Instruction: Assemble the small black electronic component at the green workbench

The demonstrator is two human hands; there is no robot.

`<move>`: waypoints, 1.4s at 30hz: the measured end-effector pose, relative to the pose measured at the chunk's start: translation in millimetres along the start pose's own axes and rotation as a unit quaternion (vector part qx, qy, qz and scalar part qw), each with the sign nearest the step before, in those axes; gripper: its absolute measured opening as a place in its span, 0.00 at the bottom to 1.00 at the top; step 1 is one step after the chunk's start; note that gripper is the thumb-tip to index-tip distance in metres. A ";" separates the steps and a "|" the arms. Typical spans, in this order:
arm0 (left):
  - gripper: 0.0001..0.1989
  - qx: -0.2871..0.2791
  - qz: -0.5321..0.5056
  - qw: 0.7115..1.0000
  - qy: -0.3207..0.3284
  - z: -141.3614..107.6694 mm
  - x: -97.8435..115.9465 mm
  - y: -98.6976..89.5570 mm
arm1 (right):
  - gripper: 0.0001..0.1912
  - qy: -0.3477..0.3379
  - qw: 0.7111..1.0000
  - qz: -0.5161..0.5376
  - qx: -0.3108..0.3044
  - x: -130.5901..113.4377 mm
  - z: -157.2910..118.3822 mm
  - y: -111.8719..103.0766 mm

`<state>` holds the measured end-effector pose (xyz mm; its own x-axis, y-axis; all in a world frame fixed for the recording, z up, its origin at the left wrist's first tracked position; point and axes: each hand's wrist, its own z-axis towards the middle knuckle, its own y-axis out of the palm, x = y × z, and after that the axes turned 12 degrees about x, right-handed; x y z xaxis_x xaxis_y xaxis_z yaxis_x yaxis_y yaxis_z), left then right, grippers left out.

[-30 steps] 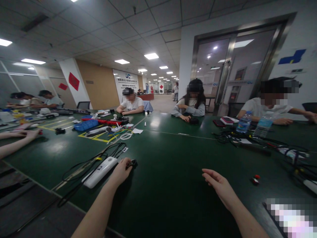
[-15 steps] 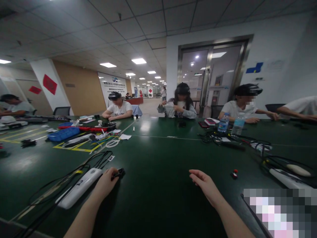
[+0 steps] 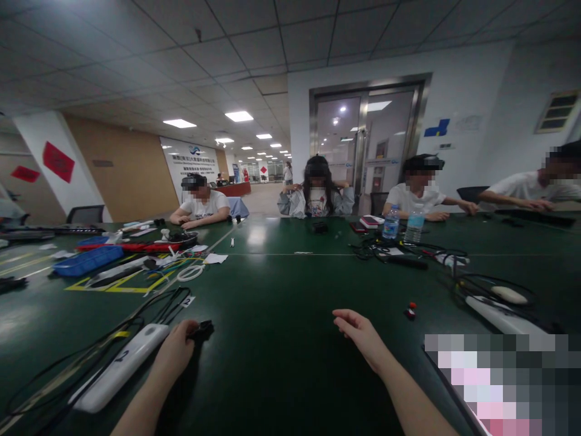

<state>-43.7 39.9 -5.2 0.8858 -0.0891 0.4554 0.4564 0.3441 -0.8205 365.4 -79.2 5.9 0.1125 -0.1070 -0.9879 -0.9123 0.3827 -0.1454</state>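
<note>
My left hand (image 3: 178, 350) rests low over the green table (image 3: 272, 351), its thumb and fingers closed on a small black object (image 3: 205, 330) whose kind I cannot make out. Right beside that hand lies a white power strip (image 3: 120, 366) marked 2. On the other side, my right hand (image 3: 361, 339) hovers at or just above the tabletop with loosely stretched fingers and nothing in them. A small red and black item (image 3: 411, 311) lies to its right, apart from it.
Black cables (image 3: 149, 312) run along the left. A blue tray (image 3: 88, 260) sits farther back. Two water bottles (image 3: 391, 223) stand at the right rear, near tangled cables. A second power strip (image 3: 506, 315) and a pixelated flat object (image 3: 481, 387) lie right. Several people sit across the table.
My view has swung to the right, so things appear farther left. Both hands keep nearly the same pose. The person opposite has raised their hands toward their head.
</note>
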 end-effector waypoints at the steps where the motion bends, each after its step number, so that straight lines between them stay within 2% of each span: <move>1: 0.17 -0.002 0.009 1.000 0.005 0.0 2.3 0.8 | 0.17 0.002 1.000 0.000 0.000 -1.5 -1.0 0.5; 4: 0.17 -0.021 0.024 0.999 0.031 -1.3 18.5 4.5 | 0.16 0.001 1.000 0.000 0.004 -4.7 -3.4 1.8; 7: 0.16 -0.059 0.017 0.996 0.063 -6.4 47.8 12.8 | 0.15 0.000 1.000 0.007 0.003 -5.1 -4.4 2.0; 11: 0.16 -0.099 -0.028 0.986 0.135 -20.5 100.4 32.4 | 0.16 -0.003 1.000 0.011 0.004 -3.2 -3.6 1.1; 16: 0.15 -0.162 -0.093 0.964 0.191 -50.2 173.6 54.1 | 0.16 -0.015 1.000 0.012 0.004 0.0 -1.9 1.4; 20: 0.15 -0.196 -0.155 0.945 0.212 -75.6 210.6 60.5 | 0.16 -0.042 0.999 0.008 0.009 -1.2 -4.2 2.6; 24: 0.15 -0.216 -0.198 0.933 0.209 -86.6 213.7 59.6 | 0.16 -0.062 0.998 -0.009 -0.002 -4.1 -7.8 4.0; 28: 0.15 -0.232 -0.220 0.920 0.225 -82.9 203.7 57.4 | 0.15 -0.080 0.997 -0.017 -0.015 -3.7 -7.5 5.7; 33: 0.16 -0.225 -0.231 0.912 0.252 -77.7 200.0 60.8 | 0.15 -0.097 0.995 -0.020 -0.015 -0.2 -4.2 8.5; 42: 0.17 -0.235 -0.254 0.909 0.232 -80.4 201.9 58.4 | 0.14 -0.093 0.995 -0.035 -0.026 -3.7 -8.2 9.4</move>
<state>168.5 -33.1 11.0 0.4405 -0.5467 0.7121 0.7059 -0.2791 -0.6510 353.2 -82.8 8.6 0.2432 0.0419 -0.9691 -0.9184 0.3313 -0.2162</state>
